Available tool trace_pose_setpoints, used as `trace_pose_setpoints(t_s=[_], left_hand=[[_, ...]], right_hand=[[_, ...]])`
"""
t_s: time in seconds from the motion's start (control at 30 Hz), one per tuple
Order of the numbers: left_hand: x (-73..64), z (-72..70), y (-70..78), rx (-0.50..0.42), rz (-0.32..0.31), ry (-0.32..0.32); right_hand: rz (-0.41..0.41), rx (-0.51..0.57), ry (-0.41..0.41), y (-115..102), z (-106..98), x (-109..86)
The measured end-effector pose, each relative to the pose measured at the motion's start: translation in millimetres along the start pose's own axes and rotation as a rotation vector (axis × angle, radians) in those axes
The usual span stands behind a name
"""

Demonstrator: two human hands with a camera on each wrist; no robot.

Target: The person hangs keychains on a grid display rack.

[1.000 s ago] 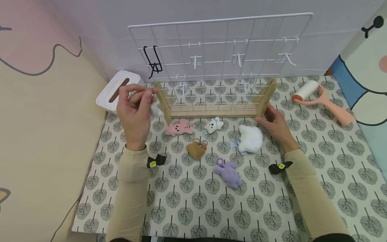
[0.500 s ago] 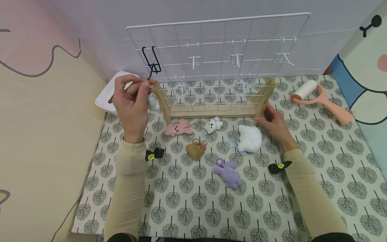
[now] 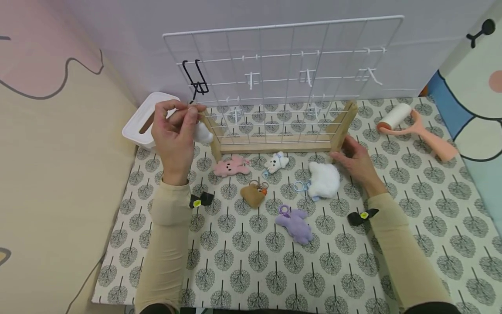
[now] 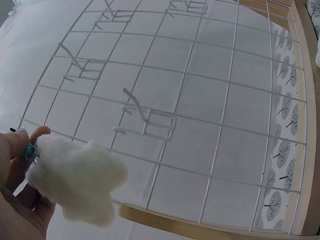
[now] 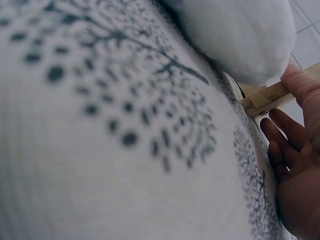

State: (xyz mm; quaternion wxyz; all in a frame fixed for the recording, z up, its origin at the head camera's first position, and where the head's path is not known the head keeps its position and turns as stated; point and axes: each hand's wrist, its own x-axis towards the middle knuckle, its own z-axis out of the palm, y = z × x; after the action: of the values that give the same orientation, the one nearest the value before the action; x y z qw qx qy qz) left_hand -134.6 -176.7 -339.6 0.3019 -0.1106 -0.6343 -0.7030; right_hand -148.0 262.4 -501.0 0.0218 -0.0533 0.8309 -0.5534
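Note:
Thumb and fingers of my left hand (image 3: 174,141) pinch the top of a white plush keychain (image 4: 80,182), just at the tip of the black hook (image 3: 199,87) on the wire grid rack (image 3: 282,26). A small blue clasp (image 4: 31,152) shows between the fingertips in the left wrist view. Whether its ring is on the hook is hidden. My right hand (image 3: 360,165) holds the rack's right wooden leg (image 3: 345,124), thumb in front and fingers behind. Beside it lies a larger white plush keychain (image 3: 324,179).
Pink plush (image 3: 232,166), small white plush (image 3: 276,162), brown heart charm (image 3: 252,195) and purple plush (image 3: 298,226) lie before the rack. Several white hooks (image 3: 252,80) hang on the grid. A white tissue box (image 3: 135,126) stands left, an orange lint roller (image 3: 427,137) right.
My left hand has risen with the white plush keychain to the black hook's tip, then shifted slightly right. The right hand has stayed at the wooden leg.

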Motion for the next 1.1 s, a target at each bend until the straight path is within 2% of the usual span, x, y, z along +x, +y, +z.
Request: trace_pose_setpoints(t_s=[0.07,0.3,0.5,0.7,0.8,0.93,1.1], left_hand=[[-1.8,-2.4,-3.1,0.003,-0.014,-0.004],[-14.7,-18.3,-17.6,0.138,-0.035,0.002],[-32.6,-36.6,-38.1,0.174,-0.111,-0.033],[-57.2,-49.7,-64.5,0.314,-0.172,-0.105],[-70.9,-51.1,-74.7,0.366,-0.215,-0.151],[-86.0,-44.9,-82.4,0.412,-0.277,-0.215],[-96.9,-37.3,-100.2,0.393,-0.308,-0.316]], right_hand=[[0.003,-0.005,0.002,-2,0,-1.1],[-0.007,-0.017,-0.001,-5,0,-1.6],[-0.012,-0.023,0.003,2,-2,0.5],[-0.006,-0.059,0.011,1,-1,-0.5],[-0.002,-0.054,0.009,2,-1,0.1],[0.001,-0.026,0.006,0,0,0.1],[0.010,-0.017,0.004,4,-1,1.2]])
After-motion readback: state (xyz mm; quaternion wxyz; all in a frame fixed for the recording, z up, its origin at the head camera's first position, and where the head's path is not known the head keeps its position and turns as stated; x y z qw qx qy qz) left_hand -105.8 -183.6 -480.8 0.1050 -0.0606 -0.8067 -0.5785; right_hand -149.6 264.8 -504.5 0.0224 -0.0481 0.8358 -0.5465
